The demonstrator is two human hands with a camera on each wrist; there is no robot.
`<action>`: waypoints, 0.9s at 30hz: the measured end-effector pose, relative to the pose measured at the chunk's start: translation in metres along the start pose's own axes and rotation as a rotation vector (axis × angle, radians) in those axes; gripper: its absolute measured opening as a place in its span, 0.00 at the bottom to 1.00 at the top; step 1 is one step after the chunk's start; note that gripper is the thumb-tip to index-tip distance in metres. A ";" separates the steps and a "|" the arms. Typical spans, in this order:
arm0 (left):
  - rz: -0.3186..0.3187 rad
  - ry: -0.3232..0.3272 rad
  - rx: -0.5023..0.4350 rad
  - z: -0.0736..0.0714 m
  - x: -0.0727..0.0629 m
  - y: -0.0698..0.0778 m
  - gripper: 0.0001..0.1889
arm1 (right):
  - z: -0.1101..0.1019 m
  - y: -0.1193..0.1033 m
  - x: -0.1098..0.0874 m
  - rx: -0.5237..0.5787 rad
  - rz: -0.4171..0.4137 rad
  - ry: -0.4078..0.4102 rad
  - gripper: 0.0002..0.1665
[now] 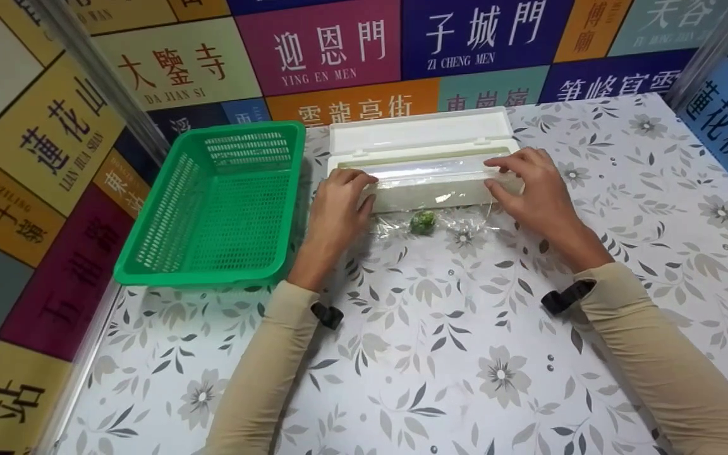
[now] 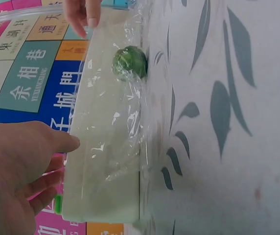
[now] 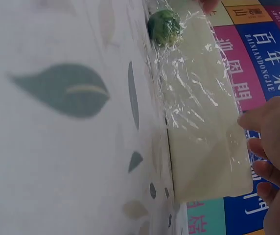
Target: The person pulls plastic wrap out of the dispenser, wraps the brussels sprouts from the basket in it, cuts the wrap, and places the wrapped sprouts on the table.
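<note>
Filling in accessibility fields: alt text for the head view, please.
A person's left hand and right hand are at opposite ends of an open white box on a flowered tablecloth. Clear film drapes over the front of the box, where a small green vegetable sits; a green basket stands to the left.

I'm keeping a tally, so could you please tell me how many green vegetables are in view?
1: the green vegetable sits amid clear film in front of the white box, between the left hand and right hand. The box might hide others.
</note>
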State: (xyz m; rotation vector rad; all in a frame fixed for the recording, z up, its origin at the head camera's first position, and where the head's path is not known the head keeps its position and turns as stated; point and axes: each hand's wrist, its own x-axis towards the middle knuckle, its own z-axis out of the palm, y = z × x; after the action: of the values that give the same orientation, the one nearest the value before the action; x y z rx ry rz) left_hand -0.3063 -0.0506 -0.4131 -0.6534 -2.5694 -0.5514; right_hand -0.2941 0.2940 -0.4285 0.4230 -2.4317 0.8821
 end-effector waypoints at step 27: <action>0.010 0.048 -0.064 -0.009 -0.006 0.002 0.03 | -0.028 0.007 -0.001 0.114 -0.078 -0.252 0.04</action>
State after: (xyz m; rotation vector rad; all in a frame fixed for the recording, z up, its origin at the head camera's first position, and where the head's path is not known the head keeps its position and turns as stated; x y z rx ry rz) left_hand -0.2973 -0.0550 -0.4085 -0.6662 -2.5110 -0.6408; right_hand -0.2866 0.3184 -0.4140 0.7045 -2.5777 0.9887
